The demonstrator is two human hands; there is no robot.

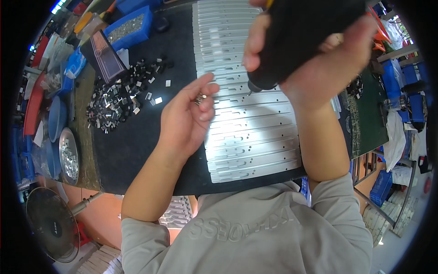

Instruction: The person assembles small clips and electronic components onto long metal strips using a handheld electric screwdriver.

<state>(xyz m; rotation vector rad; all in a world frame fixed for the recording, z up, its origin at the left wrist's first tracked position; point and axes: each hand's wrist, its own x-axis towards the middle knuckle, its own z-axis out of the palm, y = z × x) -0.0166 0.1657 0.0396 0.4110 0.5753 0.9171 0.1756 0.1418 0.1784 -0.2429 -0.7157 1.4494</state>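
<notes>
The right hand (315,80) holds a dark power screwdriver (301,43), and its fingers are clamped around the body of this tool. The thin tip of the tool points down and to the left, above the metal strips (269,153); I cannot tell if it touches them. These strips are silver, with holes and slots, and they lie side by side in a long row on the dark mat (132,153), in the middle of the table, from the near edge to the far side.

The left hand (185,116) is at the left edge of the row, with the palm turned up. Its fingers are curled and closed on some small metal pieces (199,98), which are too small to name exactly.

To the left of this hand there is a spread pile of small black and silver parts (114,102). At the far side of the pile stands a dark box (104,57), and farther a blue tray (138,40) with small metal parts. At the left edge of the table is a round plate (67,131), also with metal parts. A fan (51,226) is at the near left.
</notes>
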